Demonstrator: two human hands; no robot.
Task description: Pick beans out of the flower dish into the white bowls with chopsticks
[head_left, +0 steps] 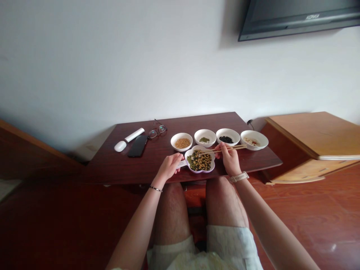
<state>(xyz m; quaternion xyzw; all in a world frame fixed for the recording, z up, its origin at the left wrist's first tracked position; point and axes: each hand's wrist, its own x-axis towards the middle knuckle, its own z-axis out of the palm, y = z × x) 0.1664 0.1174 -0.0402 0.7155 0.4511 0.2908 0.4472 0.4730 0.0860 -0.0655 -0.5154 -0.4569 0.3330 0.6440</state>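
So, right hand (pixel 229 161): its fingers (pixel 224 149) pinch a pair of wooden chopsticks (pixel 232 148) in a narrow, steady hold; from here I cannot tell whether anything sits between the tips.
Left hand (pixel 168 167): fingers loose and holding nothing I can see, resting just left of the dish, beside a small white card (pixel 181 163).
Under the tips: a scalloped dish (pixel 213 159) of mixed green and yellow beans (pixel 199 163), between both hands on the dark bench (pixel 112 167).
Beyond the fingers: a bowl of yellow beans (pixel 181 134), a bowl of green grains (pixel 205 131), a bowl of black beans (pixel 228 131), a bowl of pale scraps (pixel 254 133).
Care: I'd keep the tips low and level over the dish.
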